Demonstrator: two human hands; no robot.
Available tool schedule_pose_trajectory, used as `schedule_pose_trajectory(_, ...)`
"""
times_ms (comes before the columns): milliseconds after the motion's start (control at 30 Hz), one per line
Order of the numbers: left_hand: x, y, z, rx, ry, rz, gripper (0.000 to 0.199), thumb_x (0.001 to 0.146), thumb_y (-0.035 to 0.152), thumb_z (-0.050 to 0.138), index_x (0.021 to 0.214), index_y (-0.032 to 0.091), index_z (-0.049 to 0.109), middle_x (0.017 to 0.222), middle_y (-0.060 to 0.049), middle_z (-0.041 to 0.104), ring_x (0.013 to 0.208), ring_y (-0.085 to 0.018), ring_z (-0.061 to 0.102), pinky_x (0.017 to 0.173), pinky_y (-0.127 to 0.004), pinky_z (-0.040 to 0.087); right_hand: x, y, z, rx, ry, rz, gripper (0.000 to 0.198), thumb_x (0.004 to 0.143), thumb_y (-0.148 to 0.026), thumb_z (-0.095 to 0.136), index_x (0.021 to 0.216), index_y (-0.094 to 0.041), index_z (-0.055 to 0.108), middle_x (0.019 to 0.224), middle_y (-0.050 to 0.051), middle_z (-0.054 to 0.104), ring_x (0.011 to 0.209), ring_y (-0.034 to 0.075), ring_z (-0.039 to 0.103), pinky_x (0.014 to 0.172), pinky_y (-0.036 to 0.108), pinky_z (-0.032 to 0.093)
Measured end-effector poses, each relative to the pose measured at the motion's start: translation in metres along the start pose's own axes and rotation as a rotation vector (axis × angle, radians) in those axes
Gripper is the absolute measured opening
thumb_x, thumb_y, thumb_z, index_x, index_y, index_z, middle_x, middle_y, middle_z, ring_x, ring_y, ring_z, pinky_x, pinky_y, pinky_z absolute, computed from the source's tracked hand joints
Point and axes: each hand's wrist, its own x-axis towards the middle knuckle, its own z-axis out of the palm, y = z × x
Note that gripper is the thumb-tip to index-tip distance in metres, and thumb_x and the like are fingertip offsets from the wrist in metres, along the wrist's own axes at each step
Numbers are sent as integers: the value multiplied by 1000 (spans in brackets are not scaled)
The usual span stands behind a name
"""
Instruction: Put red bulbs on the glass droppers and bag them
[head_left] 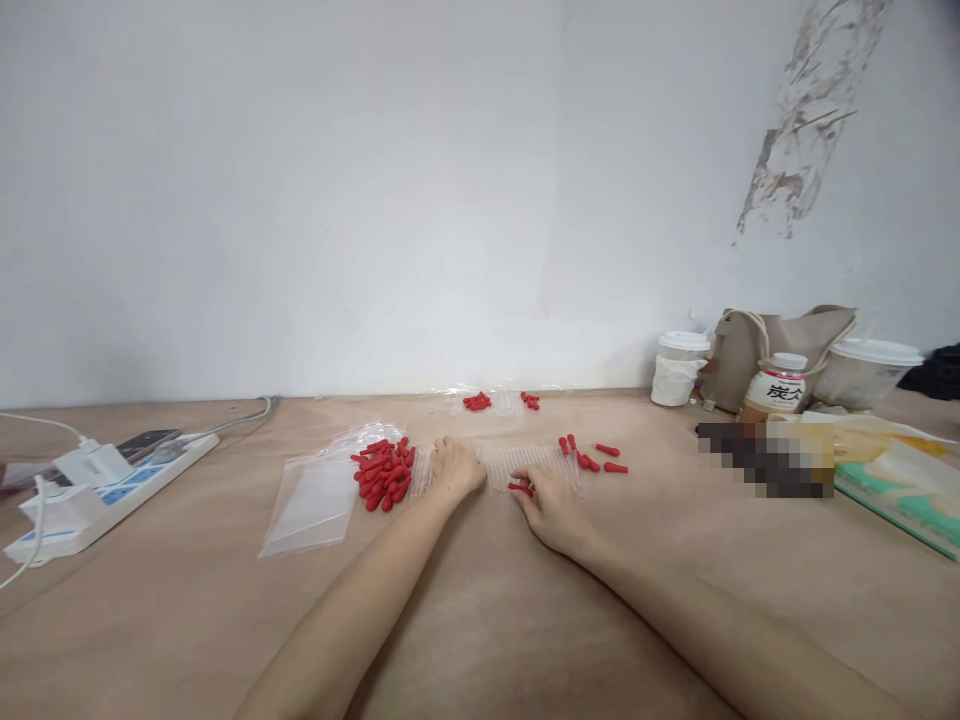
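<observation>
Red bulb (520, 489), matte, slender, right hand (553, 508) fingers pinching it, left hand (456, 468) finger state unclear.

And there's the pale wall (360, 190); flaking patch (795, 170) upper right; brown tabletop (480, 620) below; soft, even light!

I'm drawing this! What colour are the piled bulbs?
The bulbs are red, clearest in the head view.

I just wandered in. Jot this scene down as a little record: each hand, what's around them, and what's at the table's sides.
Left hand: on the clear thin tubes
Right hand: red piece between thumb and fingers
Beside left hand: red pile, clear bag
Beyond right hand: loose red pieces
Table's left: power strip
Table's right: lidded cups, bottle
</observation>
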Motion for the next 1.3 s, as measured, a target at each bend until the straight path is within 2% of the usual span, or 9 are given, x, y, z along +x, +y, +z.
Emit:
schedule_pose_trajectory(133,3,6,-3,-17,-22,-15,21,68,22,52,78,7,63,91,-23,57,92,-35,48,69,-39,37,-3,4,-2,51,38,22,19,78,-20,46,95,-18,55,88,8,59,84,20,53,74,35,41)
schedule_pose_trajectory(233,-4,3,-15,-50,3,52,20,73,23,47,74,9,61,88,-21,58,92,-34,49,69,-39,37,-2,6,-6,93,37,46,21,80,-21,46,98,-18,55,88,8,58,84,20,53,74,35,42)
schedule_pose_trajectory(400,-43,-24,-39,-152,47,333,18,83,24,38,83,18,54,88,-6,60,85,-21,52,77,-34,36,-1,0,-8,206,6,16,17,81,-21,44,90,-20,59,84,6,55,79,17,52,72,32,43)
schedule_pose_trajectory(467,-60,-37,-39,-233,77,484,16,85,23,37,83,21,52,81,-2,61,78,-18,54,80,-34,35,-1,-3,-8,250,4,-12,16,81,-21,44,87,-20,59,85,5,55,80,17,52,73,32,42)
schedule_pose_trajectory(567,-75,-51,-27,-360,125,583,15,86,20,37,87,20,52,82,-1,64,75,-16,56,85,-37,30,-3,-8,-7,276,-19,-35,13,80,-21,45,85,-20,57,84,5,56,80,16,52,72,31,42)
schedule_pose_trajectory(700,-77,-55,-12,-417,126,633,21,88,19,37,103,22,51,93,-3,65,82,-15,58,89,-37,26,-6,-10,-5,265,-33,-9,10,80,-21,45,86,-21,53,82,3,57,76,15,52,68,29,42)
schedule_pose_trajectory(900,-76,-51,-13,-406,99,669,22,88,17,35,100,23,54,92,-2,64,83,-15,57,89,-36,25,-8,-12,-9,278,-82,-40,13,78,-20,49,90,-20,53,84,3,57,76,15,53,69,28,42)
schedule_pose_trajectory(1133,-76,-51,-16,-407,85,688,24,87,16,38,103,23,54,91,-2,64,82,-15,57,88,-35,26,-8,-17,-13,292,-106,-119,8,78,-20,50,83,-19,56,82,4,55,77,14,52,70,28,42)
schedule_pose_trajectory(1300,-75,-55,-12,-419,100,726,29,85,10,39,106,24,55,93,-2,64,81,-14,57,85,-34,28,-7,-16,-13,304,-106,-103,8,78,-21,50,81,-18,57,79,3,58,74,14,54,68,26,42)
